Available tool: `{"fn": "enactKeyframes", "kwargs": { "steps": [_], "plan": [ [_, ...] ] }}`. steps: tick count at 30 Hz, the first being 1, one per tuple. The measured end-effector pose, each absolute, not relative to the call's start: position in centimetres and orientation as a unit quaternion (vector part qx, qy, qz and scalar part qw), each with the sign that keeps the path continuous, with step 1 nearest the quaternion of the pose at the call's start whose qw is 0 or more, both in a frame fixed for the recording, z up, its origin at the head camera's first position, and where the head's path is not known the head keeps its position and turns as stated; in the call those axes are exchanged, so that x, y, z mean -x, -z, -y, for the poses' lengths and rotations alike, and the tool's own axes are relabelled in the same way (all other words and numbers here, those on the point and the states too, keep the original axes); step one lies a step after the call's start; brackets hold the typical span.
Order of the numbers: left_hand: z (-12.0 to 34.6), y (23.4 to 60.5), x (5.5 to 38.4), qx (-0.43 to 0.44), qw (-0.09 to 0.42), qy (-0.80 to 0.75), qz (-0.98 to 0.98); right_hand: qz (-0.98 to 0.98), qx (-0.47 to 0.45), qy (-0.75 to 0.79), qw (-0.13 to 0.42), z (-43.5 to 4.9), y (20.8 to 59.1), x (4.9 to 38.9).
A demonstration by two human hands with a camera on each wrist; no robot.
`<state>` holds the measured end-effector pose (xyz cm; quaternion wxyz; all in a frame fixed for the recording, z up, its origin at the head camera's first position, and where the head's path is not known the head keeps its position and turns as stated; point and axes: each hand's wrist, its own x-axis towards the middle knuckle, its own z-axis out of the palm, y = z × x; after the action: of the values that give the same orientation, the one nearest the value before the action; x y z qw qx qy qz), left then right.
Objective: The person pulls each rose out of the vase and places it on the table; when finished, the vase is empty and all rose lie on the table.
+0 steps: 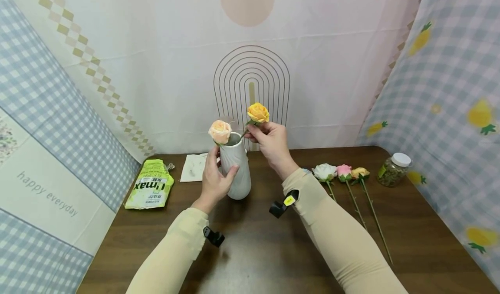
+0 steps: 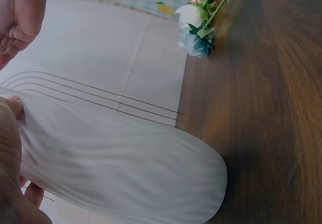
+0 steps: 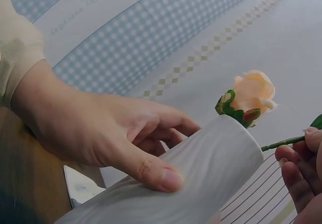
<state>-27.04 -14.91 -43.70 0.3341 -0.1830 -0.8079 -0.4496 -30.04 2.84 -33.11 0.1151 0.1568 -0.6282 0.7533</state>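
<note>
A white ribbed vase point(image 1: 236, 172) stands on the table, with a peach rose point(image 1: 220, 132) leaning at the left of its mouth. My left hand point(image 1: 217, 179) grips the vase's upper side, thumb in front, as the right wrist view also shows on the vase point(image 3: 201, 168). Just above the rim, my right hand point(image 1: 272, 146) pinches the stem of a yellow rose point(image 1: 258, 112) close under the bloom. Its green stem point(image 3: 283, 143) slants into the vase mouth; the lower part is hidden inside.
On the right lie a white rose point(image 1: 324, 171), a pink rose point(image 1: 344, 171) and an orange-yellow rose point(image 1: 360, 172), stems toward me. A lidded jar point(image 1: 394, 169) stands beyond them. At left are a green-yellow bag point(image 1: 150, 184) and a white paper point(image 1: 193, 168). Cloth walls enclose the table point(image 1: 250, 259).
</note>
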Motion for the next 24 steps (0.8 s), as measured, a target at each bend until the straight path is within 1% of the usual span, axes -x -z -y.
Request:
{"fn": "enactKeyframes", "kwargs": {
  "steps": [10, 15, 20, 24],
  "plan": [
    [15.0, 43.7, 27.2, 0.187, 0.335, 0.451, 0.806, 0.594, -0.17, -0.776, 0.126, -3.6, 33.3, 30.1],
    [15.0, 43.8, 27.3, 0.192, 0.342, 0.451, 0.802, 0.568, -0.172, -0.792, 0.143, -4.0, 33.0, 30.2],
    [14.9, 43.8, 27.3, 0.192, 0.347, 0.454, 0.798, 0.534, -0.168, -0.815, 0.149, -5.0, 32.4, 30.3],
    [14.9, 43.8, 27.3, 0.191, 0.343, 0.46, 0.796, 0.533, -0.164, -0.814, 0.163, -6.3, 32.0, 30.3]
  ]
}}
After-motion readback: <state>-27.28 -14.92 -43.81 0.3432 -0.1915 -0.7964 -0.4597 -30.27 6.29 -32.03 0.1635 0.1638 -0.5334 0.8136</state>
